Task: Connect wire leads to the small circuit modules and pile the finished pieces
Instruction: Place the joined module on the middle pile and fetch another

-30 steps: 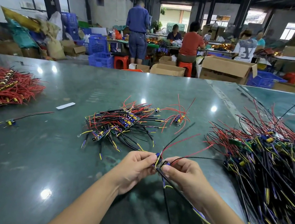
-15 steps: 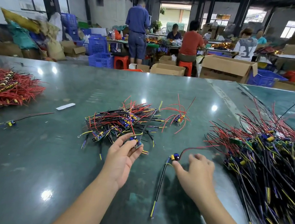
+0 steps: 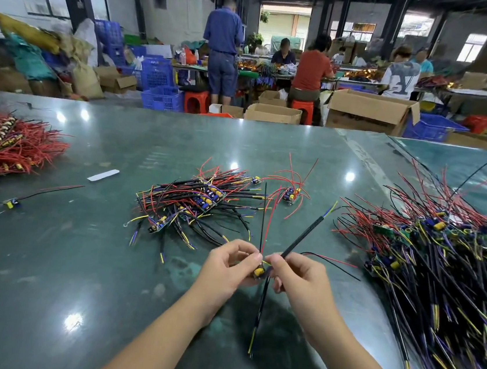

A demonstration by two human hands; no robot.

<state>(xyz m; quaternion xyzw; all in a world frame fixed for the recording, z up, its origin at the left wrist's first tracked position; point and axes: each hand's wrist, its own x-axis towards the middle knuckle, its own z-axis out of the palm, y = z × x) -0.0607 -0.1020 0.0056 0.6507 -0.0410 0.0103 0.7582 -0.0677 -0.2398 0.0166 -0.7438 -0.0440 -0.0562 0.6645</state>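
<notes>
Both grips are closed on one workpiece, held above the surface (image 3: 46, 253) in front of the person. Left hand (image 3: 228, 266) pinches a small module (image 3: 259, 271) between thumb and curled fingers; the module shows a yellow cylindrical part, and its board is mostly hidden by the fingers. Right hand (image 3: 301, 277) pinches a black sheathed lead (image 3: 306, 237) just beside the module; this lead rises up and to the right and ends in short yellow and blue cores. A thin red wire (image 3: 268, 220) and a thin black wire (image 3: 263, 217) stand up from between the two hands. A second black lead (image 3: 260, 307) hangs from the module toward the person, with a yellow tip.

Finished pile (image 3: 197, 206) lies just beyond the hands at mid-surface: modules with blue and yellow parts tangled in black, red and yellow wires. Supply heap (image 3: 439, 267) of similar wired modules lies to the right. Red wire bundle (image 3: 6, 148) lies well apart at far left. One single wired module (image 3: 11, 204) lies near it.
</notes>
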